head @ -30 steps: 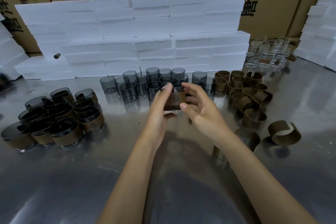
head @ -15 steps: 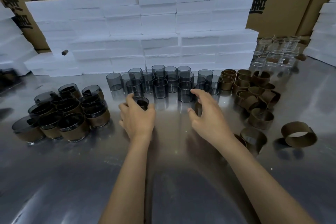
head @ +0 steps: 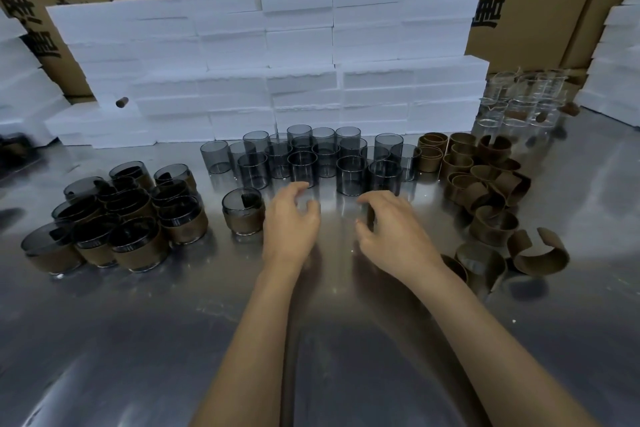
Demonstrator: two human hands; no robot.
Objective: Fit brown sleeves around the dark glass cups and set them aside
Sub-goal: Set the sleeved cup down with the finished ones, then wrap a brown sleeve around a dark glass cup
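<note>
Your left hand (head: 290, 218) and right hand (head: 391, 229) hung loosely curled, holding nothing. Many sleeved cups (head: 131, 239) stood left; bare cups (head: 301, 168) and sleeves (head: 485, 184) waited far.

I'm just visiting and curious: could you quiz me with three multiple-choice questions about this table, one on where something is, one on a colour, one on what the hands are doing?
1. Where do the loose brown sleeves lie relative to the bare dark glass cups?
A. to their right
B. to their left
C. stacked on top of them

2. What colour are the foam blocks behind the cups?
A. black
B. white
C. green

3. What are the left hand and right hand holding?
A. a cup each
B. one sleeve together
C. nothing

Answers:
1 A, the sleeve pile sits right of the bare cups.
2 B, the stacked blocks are plain white.
3 C, both hands hover over the metal table with fingers loosely curled, empty.
</note>
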